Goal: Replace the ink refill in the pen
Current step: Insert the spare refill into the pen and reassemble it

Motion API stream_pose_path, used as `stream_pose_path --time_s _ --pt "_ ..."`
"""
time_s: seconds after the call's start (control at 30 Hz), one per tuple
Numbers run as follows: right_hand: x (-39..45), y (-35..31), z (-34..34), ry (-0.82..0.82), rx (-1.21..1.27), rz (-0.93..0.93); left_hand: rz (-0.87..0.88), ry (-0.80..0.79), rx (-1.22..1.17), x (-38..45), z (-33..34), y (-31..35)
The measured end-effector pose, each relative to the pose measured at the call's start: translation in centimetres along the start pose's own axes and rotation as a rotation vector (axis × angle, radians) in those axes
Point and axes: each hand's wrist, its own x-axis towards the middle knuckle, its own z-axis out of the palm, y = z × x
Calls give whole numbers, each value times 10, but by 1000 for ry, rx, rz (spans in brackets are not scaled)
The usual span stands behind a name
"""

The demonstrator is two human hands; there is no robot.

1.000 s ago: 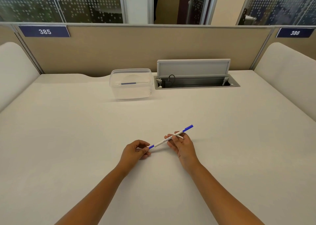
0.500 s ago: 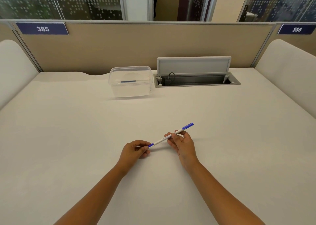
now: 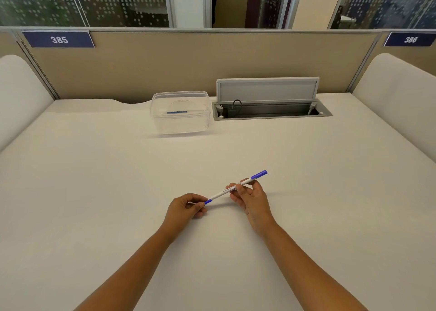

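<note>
A white pen (image 3: 221, 192) with a blue cap and a blue end piece is held a little above the white desk, slanting up to the right. My left hand (image 3: 185, 208) pinches its lower blue end between thumb and fingertips. My right hand (image 3: 252, 198) grips the white barrel near the middle; the capped end sticks out past it. A thin blue refill (image 3: 177, 112) lies inside a clear plastic box (image 3: 180, 124) at the back of the desk.
An open cable tray (image 3: 271, 112) with a raised grey lid is set into the desk right of the box. A beige partition runs along the back. Padded white dividers stand at both sides.
Both hands and the pen stay in nearly the same pose. The view has shifted slightly; the grip looks unchanged.
</note>
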Motion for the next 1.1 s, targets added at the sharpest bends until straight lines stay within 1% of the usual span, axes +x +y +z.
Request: stream_pose_path --time_s 0.17,0.33,0.57,0.73,0.83,0.9,1.1 --pt "1 1 -2 -17 -15 3 -14 7 -2 0 -1 2" --pt "0 1 -3 0 38 -1 -13 12 -16 -2 0 4" --pt "-2 0 -1 -7 12 -7 -16 -1 10 -3 0 4" --pt "-3 -2 3 20 -15 -2 -39 8 -30 -3 -1 8" --pt "-3 -1 6 85 -28 35 -59 11 -85 -5 -2 10" --pt "-4 0 7 116 11 80 -59 -1 -125 -7 -2 11" --pt "-6 -2 10 129 119 189 -25 -38 -174 -12 -2 17"
